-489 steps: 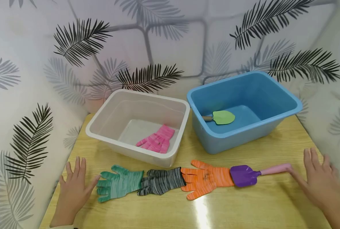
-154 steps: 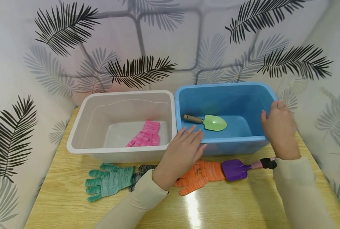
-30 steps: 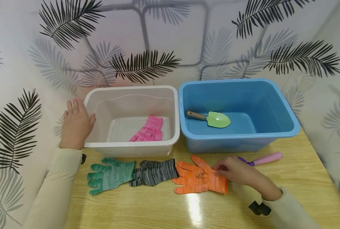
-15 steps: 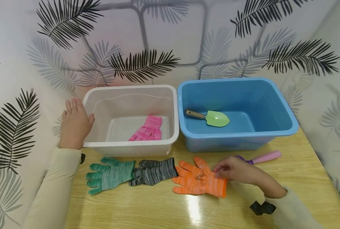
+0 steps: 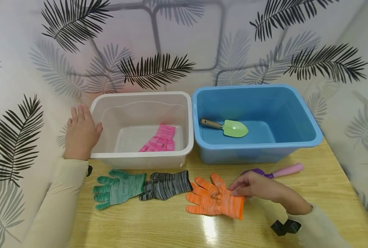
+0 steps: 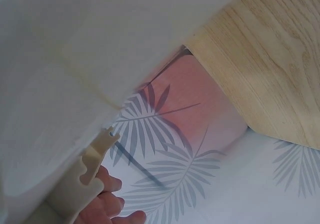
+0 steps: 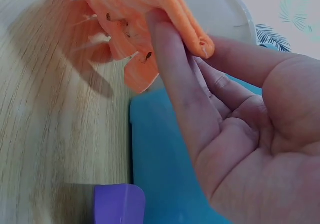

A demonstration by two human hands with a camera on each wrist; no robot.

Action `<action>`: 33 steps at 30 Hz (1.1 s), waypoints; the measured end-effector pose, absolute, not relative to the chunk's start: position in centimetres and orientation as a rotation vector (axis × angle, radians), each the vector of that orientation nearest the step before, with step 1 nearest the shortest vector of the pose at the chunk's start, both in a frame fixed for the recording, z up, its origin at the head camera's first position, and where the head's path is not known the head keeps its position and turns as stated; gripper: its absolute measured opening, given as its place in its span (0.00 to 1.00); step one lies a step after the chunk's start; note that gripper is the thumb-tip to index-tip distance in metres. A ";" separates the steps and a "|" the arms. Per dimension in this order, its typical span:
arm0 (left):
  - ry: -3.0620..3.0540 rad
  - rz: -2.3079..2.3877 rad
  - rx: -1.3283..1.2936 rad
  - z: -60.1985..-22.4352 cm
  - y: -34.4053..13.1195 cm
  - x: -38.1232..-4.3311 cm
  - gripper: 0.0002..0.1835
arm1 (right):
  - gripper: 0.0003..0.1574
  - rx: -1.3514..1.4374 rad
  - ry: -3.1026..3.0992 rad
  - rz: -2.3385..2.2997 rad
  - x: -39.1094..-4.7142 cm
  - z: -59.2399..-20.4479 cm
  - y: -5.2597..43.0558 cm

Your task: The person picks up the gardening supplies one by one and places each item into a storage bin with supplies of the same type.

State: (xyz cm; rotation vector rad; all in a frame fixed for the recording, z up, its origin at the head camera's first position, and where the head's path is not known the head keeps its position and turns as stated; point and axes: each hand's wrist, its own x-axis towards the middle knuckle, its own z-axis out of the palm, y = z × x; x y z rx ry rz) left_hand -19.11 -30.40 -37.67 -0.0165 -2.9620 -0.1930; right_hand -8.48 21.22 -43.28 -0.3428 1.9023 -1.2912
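Observation:
My right hand (image 5: 259,187) pinches the cuff of an orange glove (image 5: 219,201) between thumb and fingers. In the right wrist view the folded cuff lifts off the table, the rest of the glove hanging beyond it. My left hand (image 5: 82,134) holds the left rim of a whitish basin (image 5: 146,156), thumb on the inner side. Fingertips (image 6: 107,204) show beside the rim in the left wrist view. A pink glove (image 5: 160,139) lies inside that basin. On the table, left of the orange glove, lie a black-grey glove (image 5: 166,186) and a green glove (image 5: 120,188).
A blue basin (image 5: 258,146) stands right of the whitish one, with a green trowel (image 5: 235,128) in it. Partly hidden behind my right hand lies a purple trowel with a pink handle (image 5: 287,170). Leaf-patterned cloth (image 5: 159,31) hangs behind the wooden table (image 5: 140,227).
My right hand has raised the orange cuff, and the glove has shifted and tilted slightly toward me. More purple trowel blade shows. Earlier, both hands were at the blue basin; my left is now at the whitish one.

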 end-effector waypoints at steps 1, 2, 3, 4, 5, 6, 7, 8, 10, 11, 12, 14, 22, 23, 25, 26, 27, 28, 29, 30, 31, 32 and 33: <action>-2.958 -0.192 -0.018 -37.7 -30.4 -19.1 0.39 | 0.18 -0.340 1.897 -1.294 -8.5 -43.2 21.2; -2.955 -0.191 -0.019 -37.7 -30.4 -19.1 0.39 | 0.18 -0.339 1.895 -1.295 -8.5 -43.1 21.1; -2.952 -0.191 -0.019 -37.7 -30.4 -19.1 0.39 | 0.18 -0.346 1.895 -1.296 -8.5 -42.9 21.1; -2.949 -0.193 -0.019 -37.7 -30.4 -19.1 0.39 | 0.18 -0.350 1.891 -1.299 -8.5 -42.8 21.0; -2.949 -0.198 -0.018 -37.7 -30.4 -19.0 0.39 | 0.18 -0.356 1.887 -1.303 -8.6 -42.5 21.0; -2.948 -0.200 -0.018 -37.7 -30.4 -19.0 0.39 | 0.18 -0.364 1.878 -1.312 -8.6 -42.3 20.9; -2.946 -0.202 -0.019 -37.7 -30.3 -19.0 0.39 | 0.17 -0.379 1.870 -1.320 -8.6 -42.1 20.9; -2.946 -0.203 -0.019 -37.7 -30.3 -18.9 0.39 | 0.17 -0.391 1.861 -1.329 -8.6 -41.8 20.8; -2.943 -0.206 -0.020 -37.6 -30.3 -18.9 0.39 | 0.17 -0.419 1.834 -1.355 -8.6 -41.2 20.8; -2.942 -0.205 -0.021 -37.6 -30.2 -18.9 0.39 | 0.16 -0.434 1.825 -1.361 -8.7 -40.9 20.7; -2.941 -0.205 -0.021 -37.6 -30.2 -18.9 0.39 | 0.16 -0.450 1.816 -1.367 -8.7 -40.6 20.7; -2.939 -0.206 -0.021 -37.5 -30.2 -18.9 0.39 | 0.15 -0.484 1.820 -1.363 -8.7 -39.9 20.6; -2.935 -0.214 -0.022 -37.8 -30.3 -19.0 0.39 | 0.12 -0.609 1.897 -1.268 -9.1 -35.5 20.5; -2.934 -0.214 -0.023 -37.8 -30.3 -19.0 0.39 | 0.12 -0.644 1.896 -1.269 -9.1 -34.8 20.4; -2.934 -0.214 -0.025 -37.8 -30.3 -19.0 0.39 | 0.11 -0.708 1.901 -1.272 -9.3 -33.4 20.5; -2.935 -0.214 -0.023 -37.8 -30.3 -19.1 0.39 | 0.11 -0.756 1.901 -1.280 -9.4 -32.7 20.5; -2.938 -0.217 -0.022 -37.7 -30.3 -19.1 0.39 | 0.11 -0.796 1.897 -1.293 -9.5 -32.0 20.5; -2.942 -0.217 -0.021 -37.7 -30.3 -19.1 0.39 | 0.11 -0.829 1.883 -1.310 -9.6 -31.4 20.5; -2.944 -0.214 -0.020 -37.7 -30.3 -19.1 0.40 | 0.12 -0.843 1.852 -1.338 -9.7 -30.7 20.5; -2.945 -0.212 -0.020 -37.6 -30.3 -19.1 0.40 | 0.12 -0.860 1.813 -1.372 -9.8 -30.2 20.4; -2.949 -0.211 -0.020 -37.6 -30.3 -19.1 0.40 | 0.13 -0.883 1.775 -1.405 -10.0 -29.6 20.4; -2.950 -0.210 -0.021 -37.6 -30.3 -19.1 0.40 | 0.14 -0.912 1.752 -1.427 -10.2 -29.1 20.3; -2.947 -0.207 -0.024 -37.6 -30.3 -19.1 0.40 | 0.14 -0.915 1.760 -1.430 -10.3 -28.4 20.2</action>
